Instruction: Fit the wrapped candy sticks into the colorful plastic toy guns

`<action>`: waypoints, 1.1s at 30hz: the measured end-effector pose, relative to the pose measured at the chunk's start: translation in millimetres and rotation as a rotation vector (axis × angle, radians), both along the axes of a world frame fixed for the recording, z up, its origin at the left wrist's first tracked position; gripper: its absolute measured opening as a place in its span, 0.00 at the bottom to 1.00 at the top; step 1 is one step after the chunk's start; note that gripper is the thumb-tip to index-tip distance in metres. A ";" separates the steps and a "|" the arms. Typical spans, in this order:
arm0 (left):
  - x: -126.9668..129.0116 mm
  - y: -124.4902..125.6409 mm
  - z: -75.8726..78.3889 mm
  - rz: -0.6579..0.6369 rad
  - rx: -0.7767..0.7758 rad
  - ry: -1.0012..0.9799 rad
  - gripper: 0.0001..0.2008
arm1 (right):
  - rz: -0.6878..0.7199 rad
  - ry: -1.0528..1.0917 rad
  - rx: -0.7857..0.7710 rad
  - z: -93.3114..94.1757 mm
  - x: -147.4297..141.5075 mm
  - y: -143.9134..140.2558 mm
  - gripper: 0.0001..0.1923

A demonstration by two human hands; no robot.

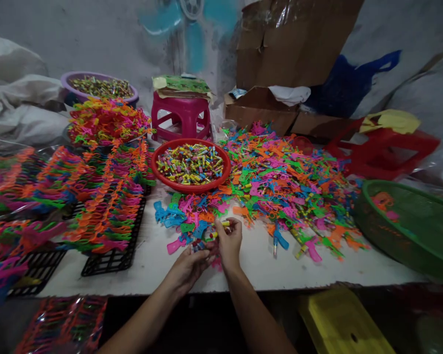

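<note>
My left hand [190, 268] is closed around small tubes [197, 245] with dark red and bluish ends, close to the table's front edge. Just beside it, my right hand [229, 243] pinches a small yellow-banded tube [225, 223], and another yellow one shows by its fingertips. The two hands nearly touch. Beyond them lies a little heap of plastic toy pistols [175, 216] in blue, green, pink and orange. A red basin [158, 179] full of similar small tubes stands behind that heap.
A wide pile of toy pistols [280, 172] spreads to the right, beside a green basin [369, 236]. Black racks [110, 263] packed with pistols stand left. Behind are a pink stool [182, 115], purple basin [70, 88], cardboard boxes [280, 49] and blurred fan [192, 29]. A yellow stool [343, 319] is below.
</note>
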State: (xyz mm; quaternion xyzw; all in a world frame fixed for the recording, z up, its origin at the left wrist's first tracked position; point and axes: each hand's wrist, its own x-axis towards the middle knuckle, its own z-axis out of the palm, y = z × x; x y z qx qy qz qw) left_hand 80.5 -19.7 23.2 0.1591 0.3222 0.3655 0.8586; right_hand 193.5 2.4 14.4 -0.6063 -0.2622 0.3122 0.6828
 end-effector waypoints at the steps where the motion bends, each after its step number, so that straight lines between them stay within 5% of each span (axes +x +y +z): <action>1: 4.4 -0.5 -0.9 0.074 0.009 -0.016 0.13 | -0.017 -0.011 -0.008 0.0 -4.6 -2.1 0.16; 10: 5.2 8.4 -7.1 0.388 -0.092 -0.049 0.07 | 0.140 -0.016 0.075 -7.2 -36.2 -20.7 0.10; 15: -3.5 14.3 -0.9 0.342 -0.127 0.040 0.04 | 0.114 0.148 0.160 -6.4 -29.7 -17.8 0.11; 22: 1.2 11.0 -2.0 0.327 -0.156 -0.140 0.06 | 0.195 -0.125 0.104 -8.6 -45.5 -37.0 0.06; 28: -18.2 14.2 -3.5 0.141 -0.213 -0.036 0.05 | 0.292 -0.149 0.103 0.2 -26.3 -39.3 0.05; 33: -39.4 4.8 -2.4 -0.135 -0.067 0.110 0.13 | 0.822 -0.339 -0.010 15.2 -2.4 -36.6 0.04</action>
